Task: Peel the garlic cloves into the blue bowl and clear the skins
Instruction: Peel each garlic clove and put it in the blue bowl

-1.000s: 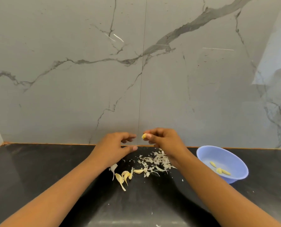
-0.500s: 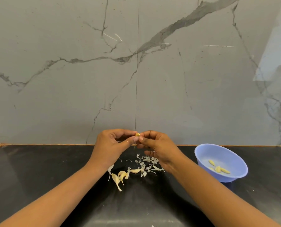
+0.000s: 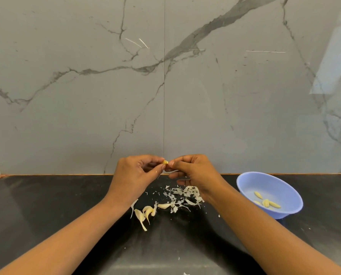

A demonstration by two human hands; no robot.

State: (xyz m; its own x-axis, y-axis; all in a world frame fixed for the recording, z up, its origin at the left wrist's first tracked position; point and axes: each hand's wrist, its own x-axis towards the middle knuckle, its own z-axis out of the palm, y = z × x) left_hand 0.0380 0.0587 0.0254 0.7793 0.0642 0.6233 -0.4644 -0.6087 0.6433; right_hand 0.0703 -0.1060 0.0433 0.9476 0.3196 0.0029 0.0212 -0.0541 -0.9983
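A small yellowish garlic clove [image 3: 165,162] is held up above the counter, pinched between the fingertips of my left hand [image 3: 134,175] and my right hand [image 3: 193,173]. Only its tip shows between the fingers. Below the hands lie several unpeeled cloves [image 3: 145,212] and a scatter of white garlic skins [image 3: 182,194] on the black counter. The blue bowl [image 3: 251,181] stands to the right with several peeled cloves [image 3: 267,202] inside.
The black counter [image 3: 46,205] runs back to a grey marble wall [image 3: 165,86]. A few stray skin flakes [image 3: 179,259] lie near the front of the counter.
A second ago my right hand alone held the clove with the left hand apart from it. The hands have come together and both now pinch the clove.
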